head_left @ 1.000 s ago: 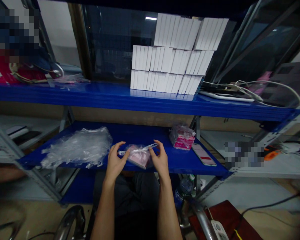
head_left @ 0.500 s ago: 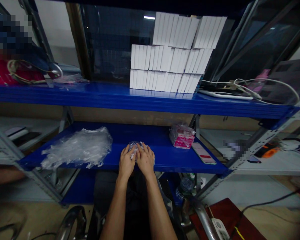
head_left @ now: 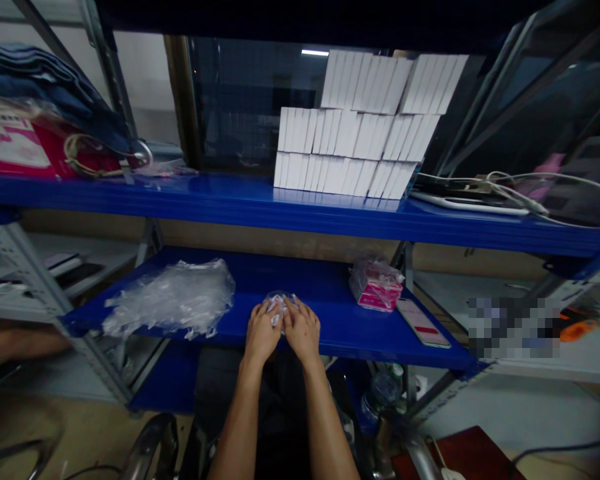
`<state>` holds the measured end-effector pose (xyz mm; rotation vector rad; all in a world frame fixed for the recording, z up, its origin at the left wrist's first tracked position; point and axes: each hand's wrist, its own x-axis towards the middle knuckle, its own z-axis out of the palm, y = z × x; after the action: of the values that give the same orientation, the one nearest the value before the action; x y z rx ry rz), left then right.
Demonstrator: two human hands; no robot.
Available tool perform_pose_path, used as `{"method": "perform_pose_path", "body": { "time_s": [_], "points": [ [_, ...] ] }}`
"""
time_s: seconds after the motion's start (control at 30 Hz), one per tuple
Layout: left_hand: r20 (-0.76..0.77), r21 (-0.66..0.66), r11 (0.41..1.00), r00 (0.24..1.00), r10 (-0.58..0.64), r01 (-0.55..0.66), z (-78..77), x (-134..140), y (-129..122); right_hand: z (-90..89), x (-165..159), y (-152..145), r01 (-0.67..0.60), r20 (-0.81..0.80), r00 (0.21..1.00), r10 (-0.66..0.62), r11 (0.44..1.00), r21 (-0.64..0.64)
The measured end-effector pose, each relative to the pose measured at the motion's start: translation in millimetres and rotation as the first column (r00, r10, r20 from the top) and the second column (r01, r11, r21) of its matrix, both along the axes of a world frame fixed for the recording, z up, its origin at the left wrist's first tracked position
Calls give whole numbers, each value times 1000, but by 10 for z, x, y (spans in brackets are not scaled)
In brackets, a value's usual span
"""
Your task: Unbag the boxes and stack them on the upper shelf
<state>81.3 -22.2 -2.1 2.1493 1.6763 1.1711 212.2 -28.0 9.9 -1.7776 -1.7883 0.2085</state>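
Observation:
At the front edge of the blue lower shelf [head_left: 325,280], my left hand [head_left: 265,333] and my right hand [head_left: 301,328] lie side by side over a small item in clear plastic wrap [head_left: 276,305]. Their fingers curl over it from both sides, and the fingertips nearly meet on top. Most of the item is hidden beneath the hands, so its kind does not show. To the left is a flat heap of clear plastic bags [head_left: 180,300]. On the right sits a pink box in loose clear film [head_left: 377,287], with a phone [head_left: 423,323] beside it.
Rows of white boxes [head_left: 350,137] are stacked on the upper blue shelf [head_left: 220,197]. Cables [head_left: 495,183] and a tablet-like device lie to their right. A large plastic bottle [head_left: 383,390] stands below. Another person's arm [head_left: 25,343] shows at the left edge.
The view has shifted, so the whole scene sits slightly lower and further right. Both my hands stay on the plastic-wrapped item, with only small finger movement.

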Motion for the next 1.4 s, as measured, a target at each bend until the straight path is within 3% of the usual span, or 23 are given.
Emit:
{"method": "perform_pose_path", "body": {
  "time_s": [0.13, 0.23, 0.4, 0.5, 0.63, 0.7, 0.87, 1.07, 1.17, 1.23, 1.33, 1.4],
  "points": [
    [36, -56, 998, 999, -14, 16, -22, -39, -6, -37, 42, -2, -32, -66, 997, 34, 999, 38],
    [126, -61, 996, 991, -54, 63, -31, -71, -3, -64, 99, -6, -73, -239, 966, 99, 991, 116],
    [373, 24, 1000, 928, -23, 15, -9, -89, 5, -61, 246, 4, 56, -624, 776, 86, 977, 204],
    [504, 52, 998, 863, 6, -37, 19, -96, -6, -14, 336, -1, 112, -710, 701, 65, 973, 200],
    [556, 104, 993, 825, -96, 46, 60, -79, -31, 44, 393, -22, 97, -771, 629, 105, 973, 211],
    [564, 113, 994, 824, -58, -7, 62, -66, -34, 49, 403, -35, 104, -780, 618, 95, 974, 201],
    [573, 23, 969, 798, 190, -248, 6, -108, -24, -34, 481, -52, 269, -781, 621, -68, 954, 131],
    [390, 79, 947, 884, 258, -312, -18, -155, -54, -152, 629, -39, 294, -634, 756, -164, 950, 105],
    [307, 9, 961, 915, 261, -277, 26, -178, -89, -102, 689, -86, 198, -538, 841, -62, 960, 199],
    [269, -61, 968, 930, 250, -243, 63, -199, -108, -35, 719, -139, 1, -444, 888, 121, 964, 266],
    [290, -124, 977, 935, 202, -172, 102, -174, -118, 55, 743, -213, -329, -318, 873, 371, 927, 177],
    [340, -128, 985, 929, 149, -112, 122, -91, -114, 91, 768, -249, -376, -283, 874, 395, 919, 121]
  ]
}}
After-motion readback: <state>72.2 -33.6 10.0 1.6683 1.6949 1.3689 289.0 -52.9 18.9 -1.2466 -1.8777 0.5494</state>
